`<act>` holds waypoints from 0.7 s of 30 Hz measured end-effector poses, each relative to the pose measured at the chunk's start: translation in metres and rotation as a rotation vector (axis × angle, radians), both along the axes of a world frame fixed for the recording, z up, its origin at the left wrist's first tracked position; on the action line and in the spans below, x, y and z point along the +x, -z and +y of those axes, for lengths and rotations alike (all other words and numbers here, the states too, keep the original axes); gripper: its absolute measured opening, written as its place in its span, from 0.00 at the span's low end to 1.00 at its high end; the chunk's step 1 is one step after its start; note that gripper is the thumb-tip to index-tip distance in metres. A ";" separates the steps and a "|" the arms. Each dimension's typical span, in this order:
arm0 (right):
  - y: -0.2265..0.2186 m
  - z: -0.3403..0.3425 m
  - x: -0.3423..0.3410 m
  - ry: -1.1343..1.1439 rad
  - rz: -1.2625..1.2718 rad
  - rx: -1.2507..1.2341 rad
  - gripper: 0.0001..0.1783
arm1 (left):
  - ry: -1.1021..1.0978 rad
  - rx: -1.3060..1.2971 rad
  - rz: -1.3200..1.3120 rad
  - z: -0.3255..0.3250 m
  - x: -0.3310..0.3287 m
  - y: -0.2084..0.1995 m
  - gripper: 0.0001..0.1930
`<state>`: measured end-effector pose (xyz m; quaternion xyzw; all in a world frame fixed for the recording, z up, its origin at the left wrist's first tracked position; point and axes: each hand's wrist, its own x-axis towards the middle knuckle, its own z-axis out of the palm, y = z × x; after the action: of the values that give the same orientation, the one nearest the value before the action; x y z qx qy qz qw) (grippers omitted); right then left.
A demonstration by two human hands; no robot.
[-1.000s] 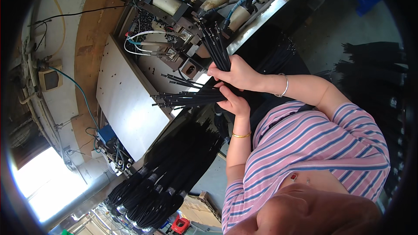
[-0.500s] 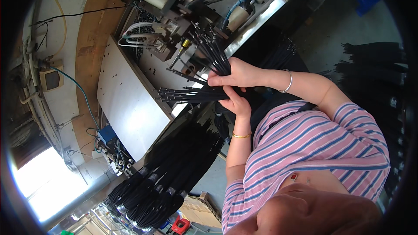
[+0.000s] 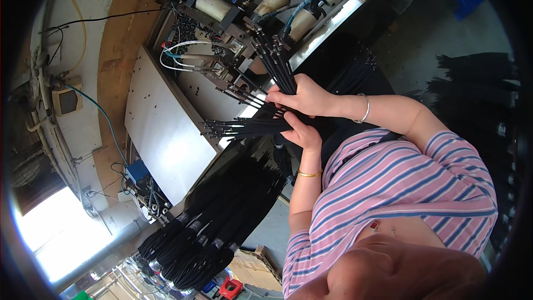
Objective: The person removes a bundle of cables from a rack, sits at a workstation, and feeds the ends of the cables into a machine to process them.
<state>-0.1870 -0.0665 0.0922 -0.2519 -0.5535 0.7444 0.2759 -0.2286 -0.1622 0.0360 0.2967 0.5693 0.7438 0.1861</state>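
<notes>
**Two-Handed Hold**

The worktop [image 3: 161,128] carries the machine [image 3: 236,22]. The upper cable bundle [image 3: 281,66] points toward the machine; your right grip [image 3: 306,97] is closed around it. The lower cable bundle [image 3: 255,128] appears below the machine; your left grip [image 3: 303,133] is closed around it.

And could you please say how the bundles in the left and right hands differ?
The left bundle points leftward in the picture, the right bundle mostly upward. The left bundle's tips appear near the white panel; the right bundle's tips overlap the machine in view. Both are black with pale tips.
</notes>
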 end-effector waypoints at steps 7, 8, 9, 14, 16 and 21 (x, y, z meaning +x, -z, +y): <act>0.002 0.002 -0.007 0.012 -0.020 -0.046 0.13 | 0.007 0.005 -0.037 0.006 0.000 -0.013 0.15; 0.002 0.002 -0.008 0.016 -0.021 -0.049 0.13 | 0.008 0.004 -0.037 0.005 -0.001 -0.012 0.15; 0.003 0.002 -0.009 0.020 -0.022 -0.051 0.12 | 0.018 0.001 -0.029 0.005 -0.002 -0.012 0.15; 0.004 0.004 -0.009 0.020 -0.040 -0.032 0.13 | -0.007 0.009 -0.039 0.009 0.001 -0.016 0.14; -0.003 0.006 -0.006 0.007 -0.063 -0.037 0.13 | 0.023 -0.001 0.005 0.008 -0.002 -0.014 0.15; -0.013 0.015 0.004 -0.241 -0.137 -0.035 0.13 | 0.013 -0.004 -0.006 0.008 -0.002 -0.015 0.16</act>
<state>-0.1828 -0.0518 0.1052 -0.2386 -0.5842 0.7627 0.1414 -0.2305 -0.1540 0.0509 0.2979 0.5681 0.7424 0.1931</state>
